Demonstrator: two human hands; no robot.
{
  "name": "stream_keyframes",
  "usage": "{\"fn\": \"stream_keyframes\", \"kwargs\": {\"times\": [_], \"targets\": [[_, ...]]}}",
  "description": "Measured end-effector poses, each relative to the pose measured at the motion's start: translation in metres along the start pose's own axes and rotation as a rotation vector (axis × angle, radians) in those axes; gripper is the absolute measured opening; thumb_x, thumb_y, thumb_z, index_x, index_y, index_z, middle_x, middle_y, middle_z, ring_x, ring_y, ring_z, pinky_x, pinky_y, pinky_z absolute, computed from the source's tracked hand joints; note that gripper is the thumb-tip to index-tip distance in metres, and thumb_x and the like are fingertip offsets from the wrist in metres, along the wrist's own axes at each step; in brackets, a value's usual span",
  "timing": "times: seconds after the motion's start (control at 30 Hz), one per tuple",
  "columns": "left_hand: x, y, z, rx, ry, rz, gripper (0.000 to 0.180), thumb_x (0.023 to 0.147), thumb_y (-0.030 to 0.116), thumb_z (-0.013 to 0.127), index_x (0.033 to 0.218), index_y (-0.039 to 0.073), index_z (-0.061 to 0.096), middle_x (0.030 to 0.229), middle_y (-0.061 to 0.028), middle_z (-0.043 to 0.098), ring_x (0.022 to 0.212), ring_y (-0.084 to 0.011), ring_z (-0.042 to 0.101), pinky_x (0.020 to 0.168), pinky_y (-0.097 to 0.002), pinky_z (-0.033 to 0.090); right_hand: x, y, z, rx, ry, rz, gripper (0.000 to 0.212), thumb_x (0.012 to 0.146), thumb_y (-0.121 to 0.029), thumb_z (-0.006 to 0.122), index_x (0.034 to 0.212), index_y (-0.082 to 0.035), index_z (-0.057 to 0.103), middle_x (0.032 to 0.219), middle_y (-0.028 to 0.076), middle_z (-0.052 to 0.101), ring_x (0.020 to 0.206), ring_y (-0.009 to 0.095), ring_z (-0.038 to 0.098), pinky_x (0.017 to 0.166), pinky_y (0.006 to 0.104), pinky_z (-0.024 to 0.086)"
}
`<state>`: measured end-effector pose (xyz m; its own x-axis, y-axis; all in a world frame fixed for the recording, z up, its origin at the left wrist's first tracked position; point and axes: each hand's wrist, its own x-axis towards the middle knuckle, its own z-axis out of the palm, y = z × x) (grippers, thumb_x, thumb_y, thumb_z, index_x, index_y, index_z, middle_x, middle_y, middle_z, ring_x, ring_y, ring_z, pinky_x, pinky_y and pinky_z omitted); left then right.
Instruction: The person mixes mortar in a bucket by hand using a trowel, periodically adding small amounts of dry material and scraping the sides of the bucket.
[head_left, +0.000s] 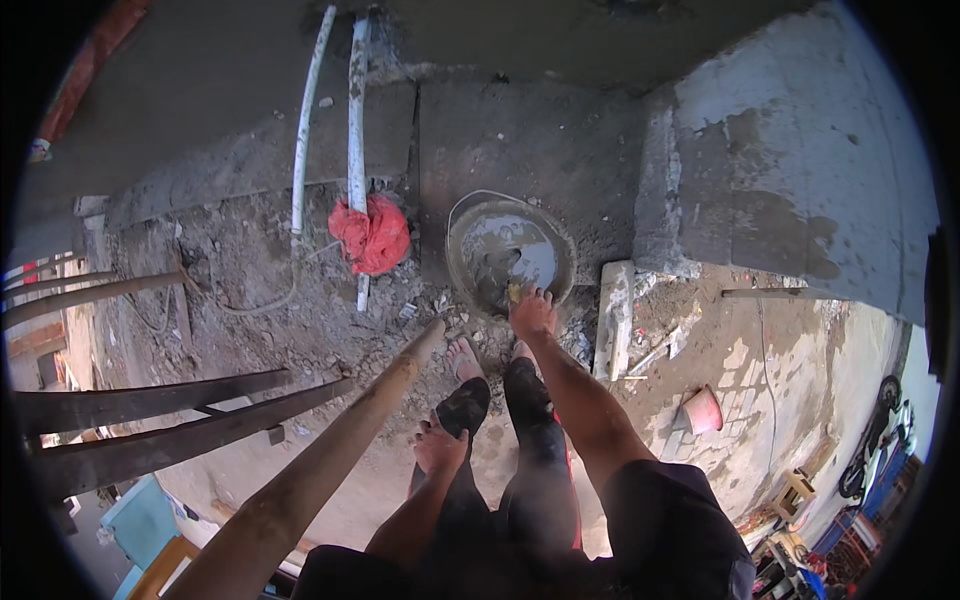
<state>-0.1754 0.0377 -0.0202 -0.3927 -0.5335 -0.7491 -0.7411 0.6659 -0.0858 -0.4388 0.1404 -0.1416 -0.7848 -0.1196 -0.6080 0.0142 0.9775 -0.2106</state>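
A round bucket (572, 262) with a thin wire handle stands ahead of my feet. Grey, watery slurry (525, 250) half covers what shows inside it. My right hand (535, 312) reaches over the bucket's near rim, its fingers bent around a small yellowish, sponge-like piece (515, 293); part of that piece is hidden by the fingers. My left hand (440, 447) rests on my left leg near the knee, fingers spread, holding nothing.
A thick wooden pole (340, 450) slants up past my left arm. Two white pipes (357, 120) rise at the left, one wrapped in a red plastic bag (375, 235). Rubble lies around my feet. A pale block (613, 320) and a pink bucket (703, 410) are at the right.
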Motion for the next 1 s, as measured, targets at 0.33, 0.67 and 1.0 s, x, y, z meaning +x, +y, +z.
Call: {"fn": "stream_keyframes", "kwargs": {"times": [0.33, 0.67, 1.0], "targets": [[-0.021, 0.036, -0.002, -0.106, -0.066, -0.077, 0.07, 0.078, 0.041, 0.07, 0.136, 0.008, 0.047, 0.121, -0.0168, 0.056, 0.104, -0.0363, 0.061, 0.083, -0.0453, 0.054, 0.067, 0.053, -0.013, -0.254, -0.126, -0.195, 0.051, 0.092, -0.026, 0.05, 0.13, 0.007, 0.044, 0.109, 0.022, 0.066, 0.099, 0.039, 0.066, 0.085, 0.0469, 0.054], [-0.034, 0.022, 0.015, -0.171, -0.083, -0.111, 0.065, 0.078, 0.034, 0.07, 0.133, 0.005, 0.051, 0.127, -0.0176, 0.054, 0.107, -0.0382, 0.059, 0.086, -0.0443, 0.054, 0.045, 0.072, -0.046, -0.317, -0.199, -0.176, 0.043, 0.092, -0.034, 0.059, 0.109, 0.006, 0.057, 0.1, 0.024, 0.068, 0.09, 0.038, 0.069, 0.078, 0.0475, 0.054], [-0.029, 0.021, 0.028, -0.145, -0.069, -0.118, 0.065, 0.078, 0.036, 0.071, 0.133, 0.008, 0.052, 0.127, -0.016, 0.054, 0.109, -0.0376, 0.059, 0.089, -0.046, 0.052, 0.026, 0.008, 0.025, 1.223, -0.648, 0.237, 0.033, 0.092, -0.04, 0.065, 0.091, -0.008, 0.058, 0.07, 0.003, 0.054, 0.053, 0.01, 0.05, 0.043, 0.0259, 0.038]]}}
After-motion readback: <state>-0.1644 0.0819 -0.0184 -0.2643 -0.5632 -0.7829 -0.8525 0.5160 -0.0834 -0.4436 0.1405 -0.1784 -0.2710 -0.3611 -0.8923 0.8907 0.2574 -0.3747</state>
